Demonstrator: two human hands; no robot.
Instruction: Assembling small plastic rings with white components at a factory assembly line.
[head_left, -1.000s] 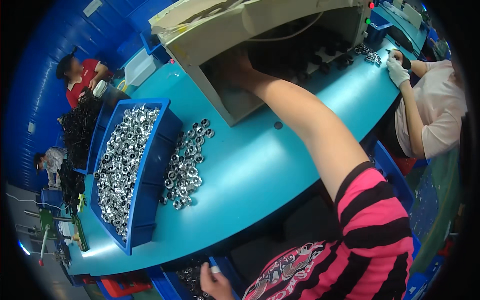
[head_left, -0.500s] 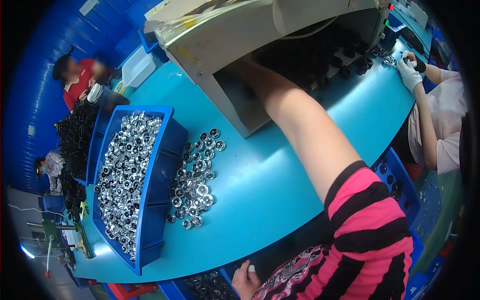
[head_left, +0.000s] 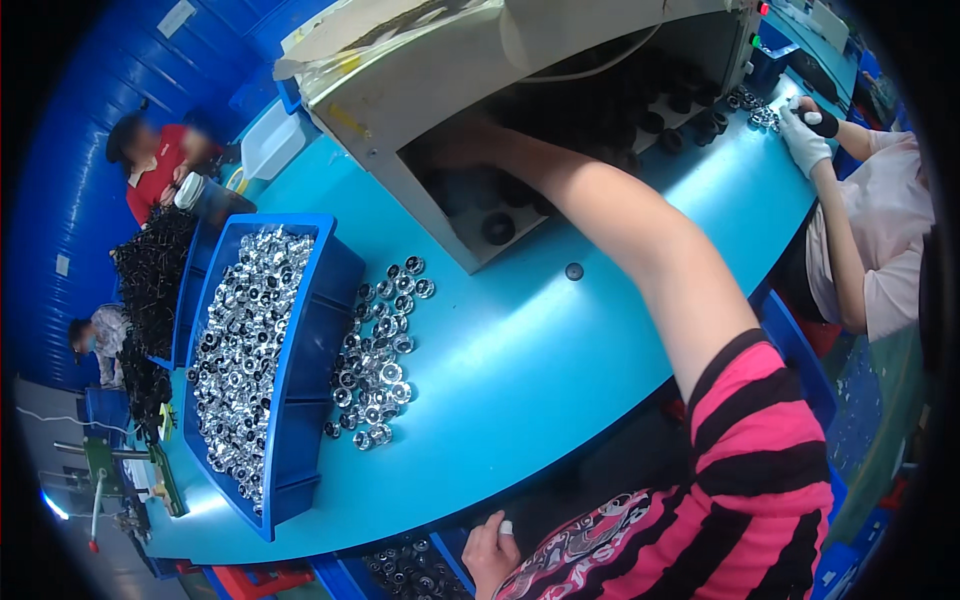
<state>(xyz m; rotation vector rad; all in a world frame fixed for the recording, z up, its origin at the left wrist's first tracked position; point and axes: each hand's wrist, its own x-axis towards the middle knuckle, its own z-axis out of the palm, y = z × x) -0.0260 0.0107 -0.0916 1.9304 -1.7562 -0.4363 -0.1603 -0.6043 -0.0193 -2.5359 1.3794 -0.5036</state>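
Note:
My right arm reaches into the grey open-fronted metal box (head_left: 420, 215). In its shadow my right hand (head_left: 455, 148) is dim and smeared, so its fingers and anything in them cannot be made out. Around it lie black round knob-like parts (head_left: 498, 228), some close to the box's front lip. One small dark disc (head_left: 574, 271) rests on the turquoise table (head_left: 500, 420) below my forearm. Down at the lower edge, my left hand (head_left: 490, 556) hangs beside the table edge, fingers loosely bent and somewhat apart, a white wrap on one fingertip, nothing visible in it.
A blue bin (head_left: 300, 440) full of shiny clear-and-black knobs (head_left: 250, 350) stands at left, with a loose pile of knobs (head_left: 375, 370) beside it. Another bin with dark parts (head_left: 410, 570) sits below the table edge. A co-worker's gloved hand (head_left: 803, 140) works at far right.
My right arm has shifted within the box, and its hand sits farther left. The dark disc now shows on the table. The whole view has shifted slightly.

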